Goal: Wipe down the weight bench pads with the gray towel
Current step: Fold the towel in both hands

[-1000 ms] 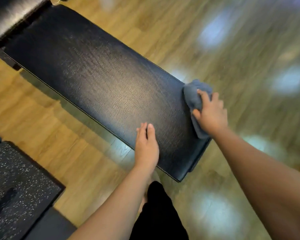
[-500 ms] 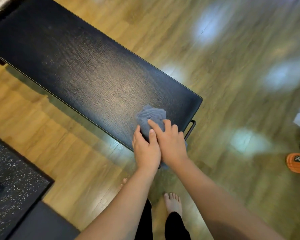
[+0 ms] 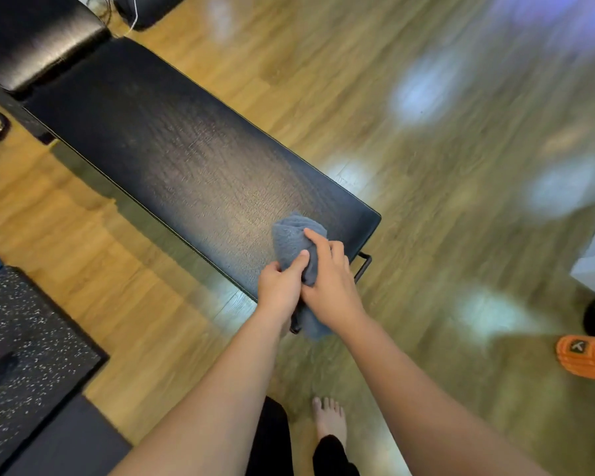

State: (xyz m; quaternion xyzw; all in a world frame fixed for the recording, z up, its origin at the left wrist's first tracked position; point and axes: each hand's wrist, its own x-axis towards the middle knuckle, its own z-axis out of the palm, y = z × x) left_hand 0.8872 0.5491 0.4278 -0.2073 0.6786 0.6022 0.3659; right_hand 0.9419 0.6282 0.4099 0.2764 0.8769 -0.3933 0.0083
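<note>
Gray towel point(image 3: 291, 239) bunched in both grips, left hand point(image 3: 279, 291) and right hand point(image 3: 330, 286) touching at bench pad point(image 3: 186, 159) corner

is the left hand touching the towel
Touching. The head view shows the left hand with its thumb pressed onto the gray towel, which the right hand also grips at the bench pad end.

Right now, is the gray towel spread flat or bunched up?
Bunched up: the gray towel sits wadded on the black bench pad, gripped by both hands.
</note>
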